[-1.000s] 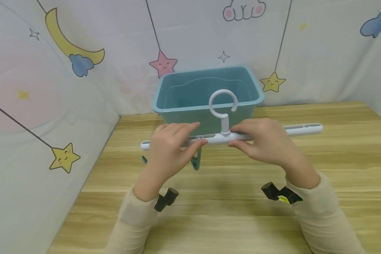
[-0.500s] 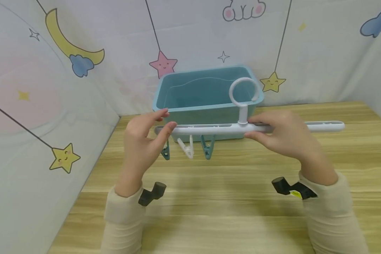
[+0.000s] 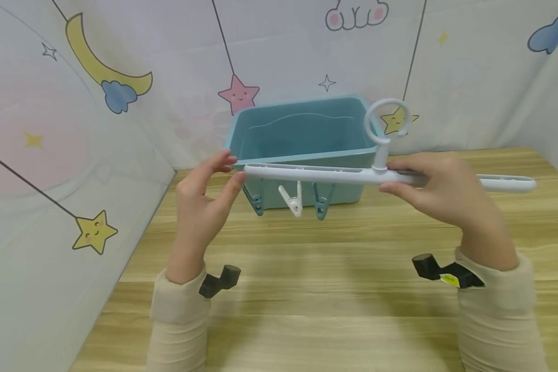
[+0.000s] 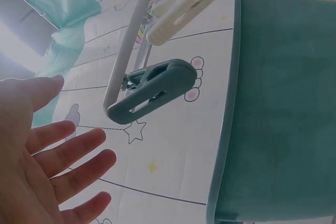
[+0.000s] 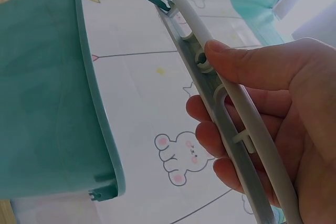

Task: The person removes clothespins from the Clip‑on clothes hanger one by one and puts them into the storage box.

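Observation:
My right hand [image 3: 439, 188] grips a white clip hanger [image 3: 313, 174] just right of its round hook [image 3: 371, 121]. In the right wrist view, thumb and fingers close round the slotted bar [image 5: 244, 114]. Below the bar's left half hang a dark teal clip [image 3: 257, 202], a white clip [image 3: 294, 200] and another teal clip [image 3: 322, 201]. At the left end, my left hand [image 3: 200, 212] holds its fingers apart. The left wrist view shows that hand [image 4: 58, 166] spread and clear of the bar, near the end teal clip [image 4: 155, 92].
A blue-green plastic bin [image 3: 302, 155] stands behind the hanger on the wood-grain table [image 3: 325, 289]. A printed cloth with stars and a moon [image 3: 102, 57] hangs at the back and the left side.
The hanger has moved up and to the right in my right hand, bringing the clips into view. My left hand has slid off its left end and moved left, letting go.

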Action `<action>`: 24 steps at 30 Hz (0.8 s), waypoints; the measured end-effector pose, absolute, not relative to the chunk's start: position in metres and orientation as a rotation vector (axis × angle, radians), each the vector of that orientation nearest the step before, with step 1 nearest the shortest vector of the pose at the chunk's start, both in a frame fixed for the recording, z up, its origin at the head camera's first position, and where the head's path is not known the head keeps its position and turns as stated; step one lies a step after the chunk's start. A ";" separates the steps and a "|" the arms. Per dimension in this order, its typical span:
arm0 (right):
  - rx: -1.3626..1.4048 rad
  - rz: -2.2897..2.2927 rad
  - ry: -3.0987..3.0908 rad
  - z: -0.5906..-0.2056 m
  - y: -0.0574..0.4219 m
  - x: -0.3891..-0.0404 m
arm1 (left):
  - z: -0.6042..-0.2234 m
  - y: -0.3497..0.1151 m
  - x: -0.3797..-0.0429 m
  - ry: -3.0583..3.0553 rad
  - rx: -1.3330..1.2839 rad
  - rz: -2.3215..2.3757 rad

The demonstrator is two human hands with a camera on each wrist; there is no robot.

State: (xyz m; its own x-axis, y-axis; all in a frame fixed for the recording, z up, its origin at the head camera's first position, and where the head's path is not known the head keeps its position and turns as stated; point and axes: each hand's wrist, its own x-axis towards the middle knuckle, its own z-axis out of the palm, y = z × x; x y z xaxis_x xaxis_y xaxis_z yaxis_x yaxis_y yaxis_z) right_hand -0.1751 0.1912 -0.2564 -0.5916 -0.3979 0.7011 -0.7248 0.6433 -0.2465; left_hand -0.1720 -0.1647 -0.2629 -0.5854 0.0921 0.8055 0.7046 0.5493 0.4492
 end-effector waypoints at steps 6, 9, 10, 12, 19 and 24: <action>0.855 0.711 -2.230 -0.255 0.199 -0.175 | -0.267 -0.161 -0.175 -2.096 -0.604 -1.133; 0.848 0.727 -2.221 -0.254 0.201 -0.174 | -0.269 -0.158 -0.178 -2.124 -0.608 -1.188; 0.848 0.734 -2.218 -0.254 0.202 -0.174 | -0.270 -0.157 -0.178 -2.131 -0.611 -1.209; 0.849 0.745 -2.211 -0.254 0.203 -0.174 | -0.270 -0.155 -0.178 -2.153 -0.602 -1.250; 0.857 0.799 -2.190 -0.252 0.207 -0.173 | -0.273 -0.152 -0.180 -2.230 -0.557 -1.443; 0.866 0.810 -2.192 -0.251 0.208 -0.173 | -0.275 -0.149 -0.182 -2.254 -0.574 -1.596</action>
State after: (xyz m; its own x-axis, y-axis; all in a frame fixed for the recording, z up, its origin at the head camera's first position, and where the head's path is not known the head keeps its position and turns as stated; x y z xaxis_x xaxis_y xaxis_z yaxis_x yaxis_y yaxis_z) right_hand -0.1730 0.2084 -0.2510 -0.5798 -0.3525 0.7345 -0.7453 0.5936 -0.3034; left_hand -0.1820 -0.1494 -0.2749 -0.8683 0.1382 0.4763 0.4952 0.2954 0.8170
